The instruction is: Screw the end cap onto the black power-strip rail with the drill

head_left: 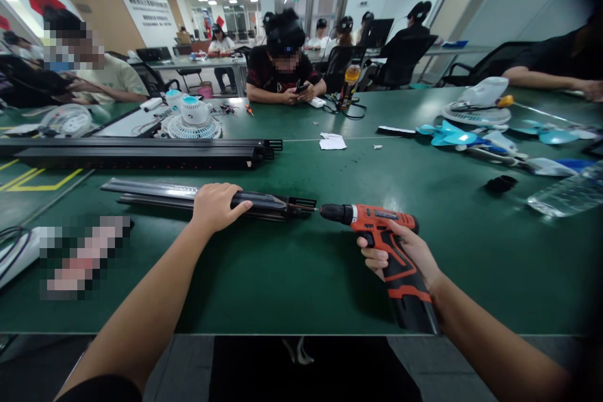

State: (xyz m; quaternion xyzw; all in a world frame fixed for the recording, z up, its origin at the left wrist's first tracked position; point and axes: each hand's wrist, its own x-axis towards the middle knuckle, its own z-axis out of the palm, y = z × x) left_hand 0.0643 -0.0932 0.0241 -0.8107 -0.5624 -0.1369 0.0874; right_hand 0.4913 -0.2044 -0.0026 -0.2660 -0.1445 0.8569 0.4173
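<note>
My right hand (414,251) is wrapped round the handle of an orange and black cordless drill (377,217), a finger near its trigger. The drill points left, its bit at the slotted end of a long black housing (268,204); whether the bit touches a screw there is too small to tell. My left hand (217,206) lies over that housing, gripping it from above with the thumb toward the drill. The housing rests on the green table, its glossy left part stretching away from my hand.
More long black housings (141,156) lie behind. White fan parts (193,119) stand at the back left, blue fan blades (452,134) at the right. A clear plastic bottle (565,191) lies at the right edge. A person (285,63) sits opposite, holding a phone.
</note>
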